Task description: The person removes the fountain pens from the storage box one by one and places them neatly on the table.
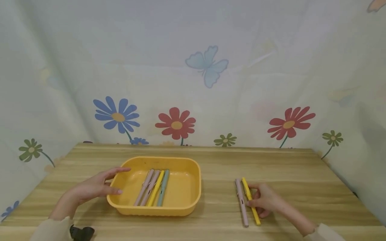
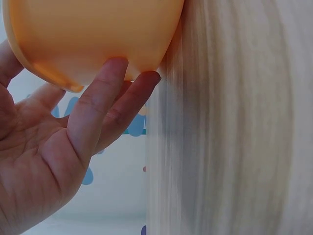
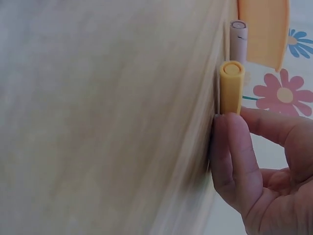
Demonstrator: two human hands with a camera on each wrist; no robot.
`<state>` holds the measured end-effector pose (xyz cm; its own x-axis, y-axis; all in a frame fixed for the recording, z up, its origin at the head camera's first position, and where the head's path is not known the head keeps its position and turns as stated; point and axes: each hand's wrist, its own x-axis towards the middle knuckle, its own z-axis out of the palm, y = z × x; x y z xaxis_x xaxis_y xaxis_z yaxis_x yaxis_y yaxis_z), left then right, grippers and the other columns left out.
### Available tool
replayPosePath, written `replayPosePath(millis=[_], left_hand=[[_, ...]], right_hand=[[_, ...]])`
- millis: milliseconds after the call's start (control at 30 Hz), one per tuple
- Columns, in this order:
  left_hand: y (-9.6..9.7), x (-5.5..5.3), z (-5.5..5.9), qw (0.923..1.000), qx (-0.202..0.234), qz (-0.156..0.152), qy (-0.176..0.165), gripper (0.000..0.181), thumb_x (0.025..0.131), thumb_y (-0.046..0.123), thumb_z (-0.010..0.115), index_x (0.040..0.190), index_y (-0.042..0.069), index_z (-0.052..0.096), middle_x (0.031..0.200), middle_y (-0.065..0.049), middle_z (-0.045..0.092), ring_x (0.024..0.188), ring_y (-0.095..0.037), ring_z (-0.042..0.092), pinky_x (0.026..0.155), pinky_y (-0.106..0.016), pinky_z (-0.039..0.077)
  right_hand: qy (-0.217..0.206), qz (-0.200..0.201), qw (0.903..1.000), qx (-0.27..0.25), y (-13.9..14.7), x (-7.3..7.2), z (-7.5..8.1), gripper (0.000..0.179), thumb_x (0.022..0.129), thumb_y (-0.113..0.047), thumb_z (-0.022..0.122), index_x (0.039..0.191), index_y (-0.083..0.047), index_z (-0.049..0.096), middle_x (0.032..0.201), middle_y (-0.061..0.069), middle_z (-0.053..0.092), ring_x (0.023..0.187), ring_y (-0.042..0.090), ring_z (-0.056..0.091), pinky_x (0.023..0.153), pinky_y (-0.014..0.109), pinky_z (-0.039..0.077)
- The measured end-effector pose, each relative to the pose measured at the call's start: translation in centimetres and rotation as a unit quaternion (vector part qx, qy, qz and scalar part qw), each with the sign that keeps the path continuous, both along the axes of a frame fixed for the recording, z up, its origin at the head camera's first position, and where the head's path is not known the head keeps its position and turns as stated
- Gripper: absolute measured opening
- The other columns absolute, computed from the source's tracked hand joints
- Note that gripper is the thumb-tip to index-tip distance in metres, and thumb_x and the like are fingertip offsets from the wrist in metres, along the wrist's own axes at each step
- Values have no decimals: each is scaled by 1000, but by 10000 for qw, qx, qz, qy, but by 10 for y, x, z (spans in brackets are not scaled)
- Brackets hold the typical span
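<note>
Head view is showing us a yellow pen (image 1: 248,193) on the right part of the tabletop (image 1: 217,174), well apart from the yellow tray (image 1: 184,193). We are pinching the pen around its middle with our right hand (image 1: 266,201), thumb and fingers on its sides, maybe because a skinny pen is easy to steer from there. We cannot tell if it is touching the wood or hanging just above. Just to its left, a pale purple pen (image 1: 241,203) is lying nearly the same way, with a thin gap between them.

Farther left, the tray is resting flat. Inside it, two more purple pens (image 1: 144,187), another yellow one (image 1: 156,188) and a blue-green pen (image 1: 164,188) are lying side by side. They are all leaning the same way in a neat row, so we are seeing each color easily. Our left hand (image 1: 93,185) is gripping the tray's left rim, thumb reaching over the inside and some fingers pressing the outside wall. We are probably holding it like that so the tray is not sliding.

Past all this, a pale cloth (image 1: 144,50) with flowers (image 1: 176,125) and a blue butterfly (image 1: 211,67) is hanging behind the tabletop. Our light sleeves (image 1: 51,229) are showing at the bottom.
</note>
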<state>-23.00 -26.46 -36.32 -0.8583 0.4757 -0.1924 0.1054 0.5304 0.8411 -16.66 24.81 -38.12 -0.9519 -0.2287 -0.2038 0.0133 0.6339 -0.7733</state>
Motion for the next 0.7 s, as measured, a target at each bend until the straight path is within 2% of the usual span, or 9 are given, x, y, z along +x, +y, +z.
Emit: replayPosePath(millis=[267,500,700], left_hand=[[2,0,2,10000,-60,12,1,72,79,21,69,139,6,32,145,-32,7,128,-55,9,92,-59,37],[3,-1,1,9997,-80,174,-133,74,78,21,71,139,7,32,146,-31,10,127,-55,15,89,-55,42],[4,1,2,9991,-260,297,-134,75,77,24,71,139,8,33,146,-30,12,127,-54,17,91,-57,39]], right_hand=[[-152,119,9996,-185,5,1,3,74,78,-13,70,132,18,29,69,7,56,47,13,56,44,32,51],[-305,15,9992,-265,6,2,4,71,79,-12,69,131,17,31,71,8,56,49,13,56,45,31,51],[-324,159,9976,-598,12,0,10,64,85,-11,62,129,21,28,79,10,55,61,16,56,51,31,52]])
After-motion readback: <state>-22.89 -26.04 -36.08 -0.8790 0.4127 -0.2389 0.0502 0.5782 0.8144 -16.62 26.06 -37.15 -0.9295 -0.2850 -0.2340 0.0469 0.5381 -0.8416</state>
